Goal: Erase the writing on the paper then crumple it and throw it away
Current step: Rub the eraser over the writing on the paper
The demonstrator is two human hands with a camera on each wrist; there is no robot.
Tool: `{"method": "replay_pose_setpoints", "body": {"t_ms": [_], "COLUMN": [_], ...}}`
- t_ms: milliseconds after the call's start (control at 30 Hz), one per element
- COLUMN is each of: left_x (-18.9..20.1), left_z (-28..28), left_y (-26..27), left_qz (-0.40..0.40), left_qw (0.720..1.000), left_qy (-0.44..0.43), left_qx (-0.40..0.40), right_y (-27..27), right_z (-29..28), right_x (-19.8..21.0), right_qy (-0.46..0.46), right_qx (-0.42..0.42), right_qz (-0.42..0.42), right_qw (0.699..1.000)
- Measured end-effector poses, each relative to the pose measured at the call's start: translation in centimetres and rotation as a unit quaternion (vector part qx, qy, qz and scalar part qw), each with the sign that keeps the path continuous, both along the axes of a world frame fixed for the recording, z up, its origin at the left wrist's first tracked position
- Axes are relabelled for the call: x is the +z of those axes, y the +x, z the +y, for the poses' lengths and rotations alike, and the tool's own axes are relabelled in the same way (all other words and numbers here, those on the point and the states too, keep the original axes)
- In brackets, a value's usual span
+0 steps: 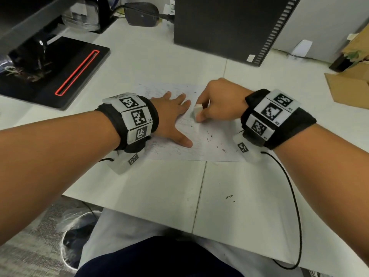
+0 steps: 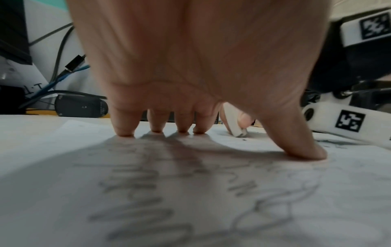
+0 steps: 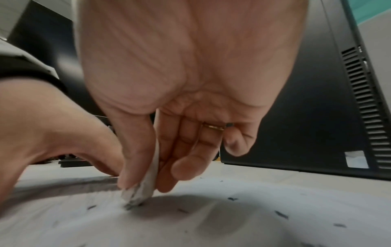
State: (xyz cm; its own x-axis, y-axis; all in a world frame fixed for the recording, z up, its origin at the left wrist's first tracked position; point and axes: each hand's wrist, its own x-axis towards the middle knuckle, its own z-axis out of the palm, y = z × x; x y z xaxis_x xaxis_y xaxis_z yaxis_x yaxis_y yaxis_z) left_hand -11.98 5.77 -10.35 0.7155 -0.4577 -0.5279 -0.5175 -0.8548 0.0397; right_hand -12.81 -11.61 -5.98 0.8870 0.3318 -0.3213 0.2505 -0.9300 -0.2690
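A white sheet of paper [image 1: 199, 144] with faint pencil writing [image 2: 148, 192] lies flat on the white desk. My left hand [image 1: 171, 116] presses on it with fingers spread straight, fingertips [image 2: 125, 132] and thumb down on the sheet. My right hand [image 1: 217, 104] pinches a white eraser [image 1: 196, 111] between thumb and fingers, its grey-smudged lower end [image 3: 137, 195] touching the paper just right of the left hand. Dark eraser crumbs [image 1: 211, 136] lie scattered over the sheet's right part.
A black computer tower [image 1: 225, 27] stands behind the paper. A black monitor base with a red-edged slot [image 1: 75, 72] sits at the left, a cardboard box [image 1: 349, 86] at the right. A lined waste bin [image 1: 77, 234] stands on the floor below the desk edge, left of my lap.
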Motion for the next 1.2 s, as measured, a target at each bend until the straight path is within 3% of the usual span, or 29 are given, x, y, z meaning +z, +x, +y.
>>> {"method": "replay_pose_setpoints", "body": {"t_ms": [167,367,600,733,900,1000,1200], "left_x": [-0.2,0.0,0.0,0.0,0.2,0.1,-0.1], "left_z": [0.1,0.0,0.1,0.2,0.1,0.1,0.2], "left_y": [-0.2,-0.3,-0.3,-0.3,-0.4,-0.4,-0.3], "left_qz": [-0.005,-0.011,-0.001,-0.004,-0.012,-0.011,-0.004], "left_qw": [1.000,1.000,1.000,1.000,1.000,1.000,1.000], "left_qy": [-0.008,-0.007,-0.009,-0.008,-0.005,-0.010,-0.016], "left_qx": [0.000,0.002,0.003,0.006,0.007,0.008,0.011], "right_y": [-2.7,-5.1,-0.7,-3.4,-6.6,-4.7,-1.5], "right_z": [0.0,-0.5,-0.3,-0.3,-0.2,0.1,-0.1], "right_x": [-0.9,-0.1,-0.2,-0.6,0.0,0.5,0.1], "right_qy": [-0.033,-0.073,-0.013,-0.038,-0.069,-0.060,-0.035], "right_qx": [0.044,0.118,0.018,0.064,0.128,0.110,0.042], "right_qz": [-0.030,0.030,-0.009,-0.008,0.052,0.072,-0.001], "right_qw": [0.998,0.990,1.000,0.997,0.988,0.989,0.999]}}
